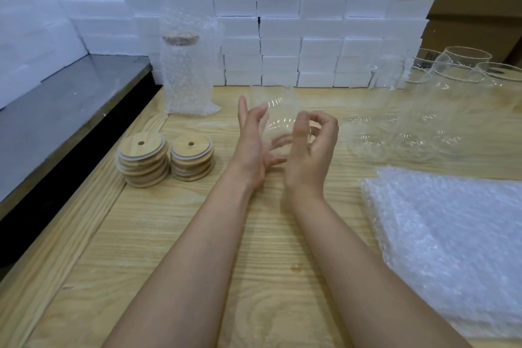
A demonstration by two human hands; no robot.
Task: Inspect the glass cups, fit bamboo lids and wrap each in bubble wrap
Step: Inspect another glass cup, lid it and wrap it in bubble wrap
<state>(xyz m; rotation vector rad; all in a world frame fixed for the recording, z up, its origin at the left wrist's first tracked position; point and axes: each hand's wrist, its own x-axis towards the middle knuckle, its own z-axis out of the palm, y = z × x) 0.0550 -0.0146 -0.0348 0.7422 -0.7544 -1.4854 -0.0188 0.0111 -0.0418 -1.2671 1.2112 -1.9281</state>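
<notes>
White foam blocks (282, 8) wall the far edge of the wooden tabletop (197, 234). Bubble wrap sheets (452, 234) lie stacked at its right edge. Bare cups (423, 110) crowd the far right corner, a wrapped cup (187, 73) with a lid stands far left, and two lid stacks (144, 159) sit near the left edge. Over the middle, a clear cup (278, 110) is held between the left hand (254, 141), its straight fingers against the side, and the right hand (313, 150), curled round it.
</notes>
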